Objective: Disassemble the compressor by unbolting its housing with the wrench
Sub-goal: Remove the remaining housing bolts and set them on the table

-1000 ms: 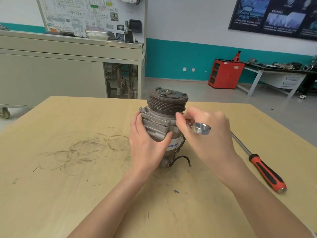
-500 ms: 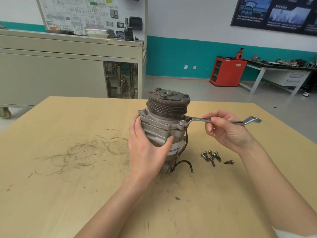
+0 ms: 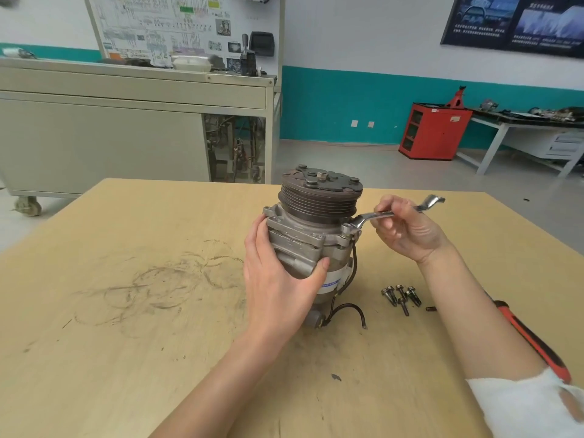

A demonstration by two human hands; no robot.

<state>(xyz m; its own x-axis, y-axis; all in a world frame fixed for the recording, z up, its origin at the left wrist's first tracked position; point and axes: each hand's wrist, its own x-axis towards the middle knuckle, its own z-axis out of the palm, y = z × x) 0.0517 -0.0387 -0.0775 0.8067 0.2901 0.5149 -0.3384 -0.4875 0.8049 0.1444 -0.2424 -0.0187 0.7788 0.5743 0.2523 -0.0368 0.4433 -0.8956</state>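
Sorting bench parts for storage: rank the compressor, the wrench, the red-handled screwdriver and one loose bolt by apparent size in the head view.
1. compressor
2. red-handled screwdriver, partly hidden by the forearm, so unsure against the wrench
3. wrench
4. loose bolt
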